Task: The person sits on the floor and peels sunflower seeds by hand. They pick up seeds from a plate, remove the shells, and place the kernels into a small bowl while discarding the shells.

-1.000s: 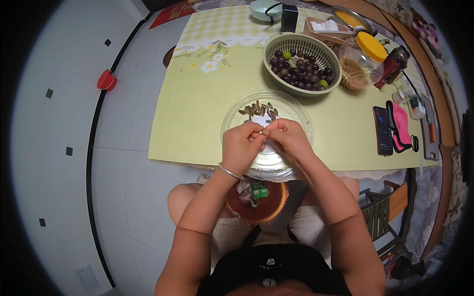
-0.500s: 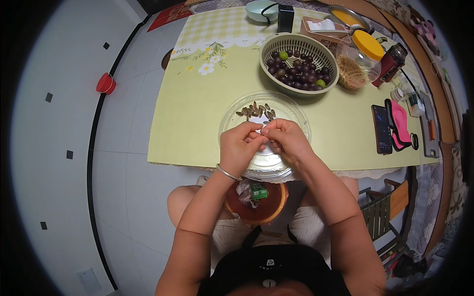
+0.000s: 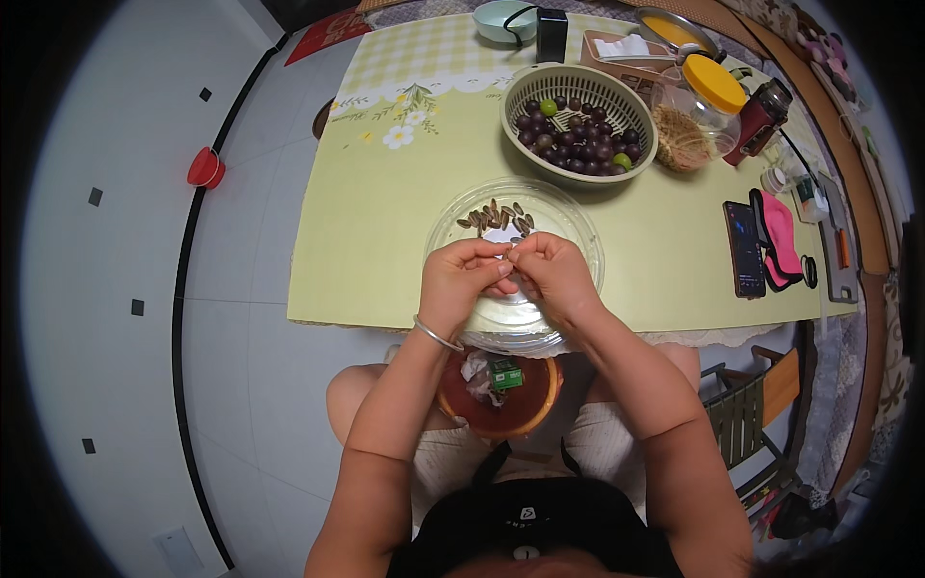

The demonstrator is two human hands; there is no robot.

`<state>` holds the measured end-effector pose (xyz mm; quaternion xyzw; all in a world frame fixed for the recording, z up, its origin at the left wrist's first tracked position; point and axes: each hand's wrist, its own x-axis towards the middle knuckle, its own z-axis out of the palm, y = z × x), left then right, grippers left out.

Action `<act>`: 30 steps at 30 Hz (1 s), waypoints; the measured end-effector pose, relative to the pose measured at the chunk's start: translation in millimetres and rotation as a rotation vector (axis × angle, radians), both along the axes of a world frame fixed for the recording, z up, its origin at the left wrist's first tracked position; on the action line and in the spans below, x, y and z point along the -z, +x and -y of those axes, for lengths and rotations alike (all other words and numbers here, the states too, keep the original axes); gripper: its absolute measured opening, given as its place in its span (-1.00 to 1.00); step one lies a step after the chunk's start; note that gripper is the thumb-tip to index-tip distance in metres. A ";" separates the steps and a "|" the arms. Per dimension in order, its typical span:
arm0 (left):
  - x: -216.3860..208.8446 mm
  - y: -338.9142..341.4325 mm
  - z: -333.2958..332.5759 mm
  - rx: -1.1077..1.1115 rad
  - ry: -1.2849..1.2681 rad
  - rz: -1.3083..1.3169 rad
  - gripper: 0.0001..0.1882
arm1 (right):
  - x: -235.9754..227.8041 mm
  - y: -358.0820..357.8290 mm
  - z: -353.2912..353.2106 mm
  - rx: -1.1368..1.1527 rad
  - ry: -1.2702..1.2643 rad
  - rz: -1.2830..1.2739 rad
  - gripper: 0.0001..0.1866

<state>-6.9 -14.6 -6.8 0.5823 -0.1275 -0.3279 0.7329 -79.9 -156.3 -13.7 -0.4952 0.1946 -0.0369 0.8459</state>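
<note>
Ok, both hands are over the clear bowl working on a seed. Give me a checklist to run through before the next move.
1. Both hands meet over the clear plastic bowl: ok; left hand and right hand touch fingertips.
2. Seed pinched between fingers: cannot tell; too small and hidden.
3. Seeds left to work on: ok; a pile of striped seeds lies at the bowl's far side.
4. Brown bowl on the lap under the table edge: ok; it holds scraps.
5. Basket of dark grapes apart from the hands: ok.
6. Phone away from the work: ok.
</note>
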 end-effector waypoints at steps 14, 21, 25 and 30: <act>0.0 -3.2 3.1 -0.076 0.018 0.148 -0.83 | 13.4 2.4 17.6 0.011 0.439 0.066 -0.91; -7.2 -1.0 -5.1 0.004 0.521 1.171 -0.80 | 3.5 5.3 34.6 0.003 0.603 0.195 -0.92; -5.6 0.7 -8.2 0.040 0.540 1.225 -0.77 | 5.4 5.6 40.4 -0.064 0.515 0.276 -0.90; -13.8 3.5 -7.7 -0.147 0.467 1.072 -0.84 | 10.8 8.0 40.9 -0.054 0.490 0.230 -0.83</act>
